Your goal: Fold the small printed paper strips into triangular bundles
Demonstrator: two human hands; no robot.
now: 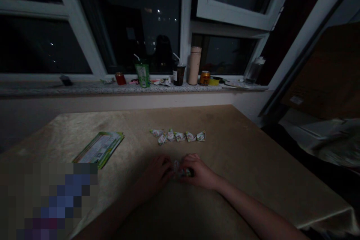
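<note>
My left hand point(159, 170) is low over the table, its fingers curled and pinching the left side of a crinkled clear plastic wrapper point(176, 167). Facing it, my right hand point(201, 172) is closed around a small wrapped candy point(187, 172) with green and white print, partly hidden by the fingers. The dim light hides exactly where the fingertips grip. Just beyond both hands, several similar wrapped candies point(179, 137) lie in an uneven row on the tan tablecloth point(225, 135).
Left of the hands lies a flat green and white package point(98, 148); a blurred-out patch covers the table's lower left. On the windowsill point(157, 89) behind stand a green cup point(143, 74) with a straw, a dark cup point(179, 74), a pink flask point(194, 66) and an orange can point(205, 78).
</note>
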